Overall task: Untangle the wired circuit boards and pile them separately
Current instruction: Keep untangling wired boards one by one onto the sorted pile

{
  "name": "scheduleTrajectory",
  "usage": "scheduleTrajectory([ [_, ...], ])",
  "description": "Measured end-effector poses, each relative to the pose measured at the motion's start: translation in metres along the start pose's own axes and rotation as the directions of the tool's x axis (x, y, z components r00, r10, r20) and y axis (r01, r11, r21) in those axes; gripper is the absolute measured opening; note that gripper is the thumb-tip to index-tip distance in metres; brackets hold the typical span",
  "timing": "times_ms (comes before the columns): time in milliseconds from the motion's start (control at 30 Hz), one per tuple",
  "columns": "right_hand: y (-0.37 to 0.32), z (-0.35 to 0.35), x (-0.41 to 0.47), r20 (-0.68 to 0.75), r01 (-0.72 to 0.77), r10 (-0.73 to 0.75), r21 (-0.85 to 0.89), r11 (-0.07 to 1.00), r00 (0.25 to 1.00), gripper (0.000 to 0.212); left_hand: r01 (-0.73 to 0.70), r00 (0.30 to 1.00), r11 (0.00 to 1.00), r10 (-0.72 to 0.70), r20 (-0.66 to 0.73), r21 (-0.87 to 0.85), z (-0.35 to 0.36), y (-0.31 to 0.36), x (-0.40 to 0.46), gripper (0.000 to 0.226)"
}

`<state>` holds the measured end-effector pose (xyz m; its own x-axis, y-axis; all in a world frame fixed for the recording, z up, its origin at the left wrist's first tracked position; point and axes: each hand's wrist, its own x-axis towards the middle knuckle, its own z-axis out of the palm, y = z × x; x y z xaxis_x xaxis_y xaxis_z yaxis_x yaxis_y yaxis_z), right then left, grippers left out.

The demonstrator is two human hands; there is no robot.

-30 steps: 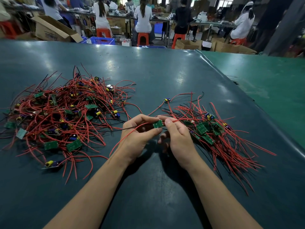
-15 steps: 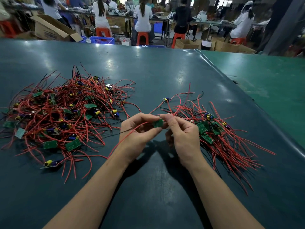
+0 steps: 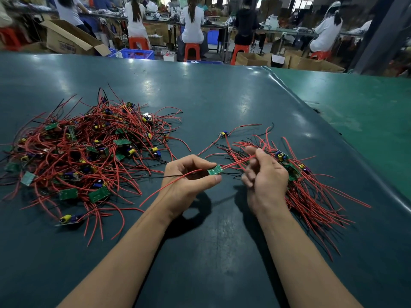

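Note:
A small green circuit board with red and black wires is pinched between the thumb and fingers of my left hand, just above the dark table. My right hand pinches the board's red wires a short way to the right, fingers curled. On the left lies a big tangled heap of wired boards. Partly hidden behind my right hand, a smaller pile of boards lies with its wires running roughly parallel. One loose board lies beyond my hands.
The dark table ends at a raised edge on the right, with a green surface beyond it. Several people sit at benches at the back. Cardboard boxes and a blue crate stand behind the table's far edge.
My right hand has let go of the board and slid right along its red wires, away from my left hand. My left hand still holds the board in about the same place.

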<state>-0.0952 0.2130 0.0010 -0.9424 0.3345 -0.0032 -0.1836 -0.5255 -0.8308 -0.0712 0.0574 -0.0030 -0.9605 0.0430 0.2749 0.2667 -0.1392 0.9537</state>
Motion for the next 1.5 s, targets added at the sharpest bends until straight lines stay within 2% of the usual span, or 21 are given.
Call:
scheduleTrajectory([
  [133, -0.007, -0.003, 0.002, -0.047, -0.058, 0.067, 0.17, 0.984, 0.997, 0.032, -0.005, 1.0, 1.0, 0.005, 0.022, -0.022, -0.004, 0.0, 0.0, 0.026],
  [233, -0.007, -0.003, 0.002, -0.053, -0.069, 0.08, 0.182, 0.981, 0.995, 0.04, -0.002, 0.999, 0.999, 0.004, 0.045, -0.039, -0.006, -0.001, -0.001, 0.021],
  [300, -0.008, -0.004, 0.003, -0.059, 0.024, -0.017, 0.112, 0.993, 0.998, 0.04, 0.006, 0.998, 0.999, -0.003, 0.065, -0.047, -0.007, -0.002, -0.001, 0.022],
  [433, -0.004, -0.006, 0.0, -0.044, 0.231, -0.235, -0.077, 0.97, 0.971, 0.029, 0.039, 0.999, 0.977, -0.036, 0.019, -0.212, -0.014, -0.004, 0.003, 0.021],
  [533, -0.001, -0.007, -0.001, -0.085, 0.3, -0.32, -0.185, 0.936, 0.944, 0.014, 0.04, 0.999, 0.969, -0.036, 0.023, -0.245, -0.014, -0.004, 0.003, 0.02],
  [667, 0.0, -0.009, -0.002, -0.101, 0.386, -0.423, -0.265, 0.884, 0.9, 0.017, 0.083, 0.996, 0.953, -0.067, 0.065, -0.29, -0.013, -0.002, 0.002, 0.018],
  [733, 0.0, -0.008, 0.0, -0.092, 0.362, -0.392, -0.235, 0.902, 0.915, 0.031, 0.109, 0.993, 0.945, -0.089, 0.078, -0.31, -0.012, -0.001, 0.002, 0.019],
  [800, 0.0, -0.008, 0.003, -0.094, 0.25, -0.262, -0.12, 0.961, 0.961, 0.05, 0.118, 0.992, 0.939, -0.101, 0.071, -0.324, -0.01, -0.001, 0.003, 0.022],
  [833, -0.001, -0.007, 0.004, -0.082, 0.207, -0.212, -0.071, 0.976, 0.974, 0.044, 0.118, 0.993, 0.936, -0.104, 0.062, -0.33, -0.01, -0.001, 0.003, 0.022],
  [900, -0.004, -0.008, 0.005, -0.054, 0.196, -0.198, -0.052, 0.979, 0.979, 0.015, 0.115, 0.993, 0.931, -0.106, 0.046, -0.347, -0.011, -0.001, 0.004, 0.021],
  [933, -0.005, -0.009, 0.004, -0.05, 0.224, -0.228, -0.076, 0.972, 0.972, 0.006, 0.11, 0.994, 0.929, -0.104, 0.038, -0.352, -0.013, -0.001, 0.005, 0.021],
  [1000, -0.004, -0.011, 0.001, -0.067, 0.322, -0.338, -0.176, 0.93, 0.939, 0.014, 0.097, 0.995, 0.934, -0.093, 0.03, -0.344, -0.015, -0.002, 0.006, 0.02],
  [1100, -0.002, -0.012, -0.002, -0.113, 0.426, -0.505, -0.401, 0.811, 0.855, 0.024, 0.072, 0.997, 0.956, -0.068, 0.023, -0.284, -0.013, -0.003, 0.004, 0.021],
  [1167, -0.004, -0.011, -0.004, -0.113, 0.441, -0.529, -0.423, 0.791, 0.841, 0.023, 0.057, 0.998, 0.964, -0.061, -0.01, -0.258, -0.012, -0.005, 0.005, 0.02],
  [1233, -0.008, -0.007, -0.007, -0.046, 0.401, -0.423, -0.239, 0.884, 0.905, 0.024, 0.053, 0.995, 0.948, -0.077, -0.065, -0.314, -0.01, -0.005, 0.007, 0.019],
  [1300, -0.007, -0.003, -0.011, 0.084, 0.228, -0.221, -0.084, 0.97, 0.972, 0.041, 0.06, 0.989, 0.902, -0.111, -0.095, -0.428, -0.01, -0.004, 0.01, 0.019],
  [1367, 0.001, 0.001, -0.018, 0.238, 0.1, -0.052, -0.192, 0.976, 0.97, 0.047, 0.075, 0.985, 0.866, -0.14, -0.096, -0.495, -0.01, -0.003, 0.012, 0.012],
  [1433, 0.012, 0.004, -0.026, 0.414, 0.131, 0.061, -0.42, 0.898, 0.908, 0.041, 0.107, 0.986, 0.864, -0.154, -0.056, -0.491, -0.01, -0.003, 0.011, 0.009],
  [1500, 0.021, 0.006, -0.033, 0.536, 0.196, 0.157, -0.542, 0.817, 0.829, 0.043, 0.162, 0.984, 0.875, -0.175, 0.014, -0.456, -0.01, -0.002, 0.009, 0.004],
])
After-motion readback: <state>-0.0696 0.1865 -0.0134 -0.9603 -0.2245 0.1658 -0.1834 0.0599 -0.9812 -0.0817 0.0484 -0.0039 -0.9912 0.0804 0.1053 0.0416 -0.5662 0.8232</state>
